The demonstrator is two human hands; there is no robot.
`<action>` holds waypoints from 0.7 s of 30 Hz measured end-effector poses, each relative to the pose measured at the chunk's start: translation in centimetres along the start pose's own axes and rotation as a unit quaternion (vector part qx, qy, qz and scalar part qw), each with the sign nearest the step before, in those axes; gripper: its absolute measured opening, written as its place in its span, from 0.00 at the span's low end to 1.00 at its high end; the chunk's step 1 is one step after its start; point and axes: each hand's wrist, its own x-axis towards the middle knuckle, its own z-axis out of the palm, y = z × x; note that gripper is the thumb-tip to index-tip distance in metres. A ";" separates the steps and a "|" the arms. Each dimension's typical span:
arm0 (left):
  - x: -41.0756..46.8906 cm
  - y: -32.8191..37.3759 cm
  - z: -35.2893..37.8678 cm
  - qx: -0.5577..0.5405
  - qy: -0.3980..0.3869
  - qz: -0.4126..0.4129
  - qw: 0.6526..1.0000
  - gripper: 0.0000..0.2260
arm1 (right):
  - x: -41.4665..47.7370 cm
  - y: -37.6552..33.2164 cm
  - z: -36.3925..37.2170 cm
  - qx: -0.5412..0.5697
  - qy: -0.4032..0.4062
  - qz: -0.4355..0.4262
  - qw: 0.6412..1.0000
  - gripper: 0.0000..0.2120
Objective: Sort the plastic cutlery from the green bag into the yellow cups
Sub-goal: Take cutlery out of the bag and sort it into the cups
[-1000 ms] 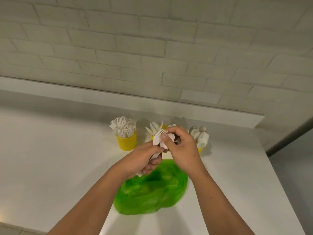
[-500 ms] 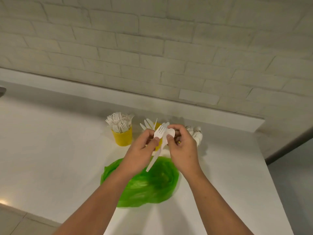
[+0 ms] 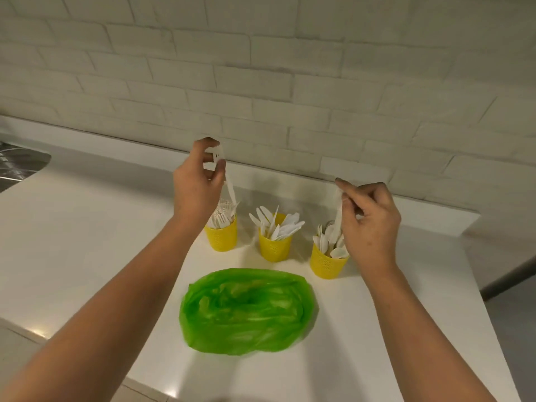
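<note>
Three yellow cups stand in a row on the white counter: the left cup (image 3: pixel 222 237) holds forks, the middle cup (image 3: pixel 274 246) knives, the right cup (image 3: pixel 327 264) spoons. My left hand (image 3: pixel 197 187) pinches a white fork (image 3: pixel 229 184) by its head, handle pointing down over the left cup. My right hand (image 3: pixel 369 221) pinches a white spoon (image 3: pixel 338 216) above the right cup, handle down among the spoons. The crumpled green bag (image 3: pixel 246 309) lies on the counter in front of the cups, between my forearms.
A white brick wall rises behind a low ledge (image 3: pixel 290 166) at the counter's back. A metal sink edge (image 3: pixel 17 166) shows at the far left. The counter's right edge (image 3: pixel 475 285) drops to a grey floor.
My hands, together over the bag with a fork and a spoon, have parted. The left carried the fork over the left cup, the right carried the spoon over the right cup.
</note>
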 end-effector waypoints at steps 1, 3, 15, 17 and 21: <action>0.3 -0.8 0.2 0.022 -0.007 -0.001 1.000 0.12 | -0.5 0.6 0.2 -0.001 -0.006 0.001 1.000 0.17; 0.3 -2.4 0.8 0.070 -0.035 -0.006 0.997 0.12 | -1.5 2.0 0.6 0.002 -0.028 0.010 1.000 0.18; -0.8 -6.6 2.2 0.267 -0.142 0.097 0.948 0.14 | -6.2 6.5 1.8 -0.133 -0.127 0.022 0.983 0.09; -0.9 -6.7 2.3 0.272 -0.153 0.122 0.942 0.13 | -6.5 6.7 1.9 -0.159 -0.125 0.013 0.979 0.08; -0.5 -7.0 2.1 0.259 -0.130 0.128 0.949 0.11 | -7.0 6.8 1.9 -0.172 -0.108 0.000 0.979 0.06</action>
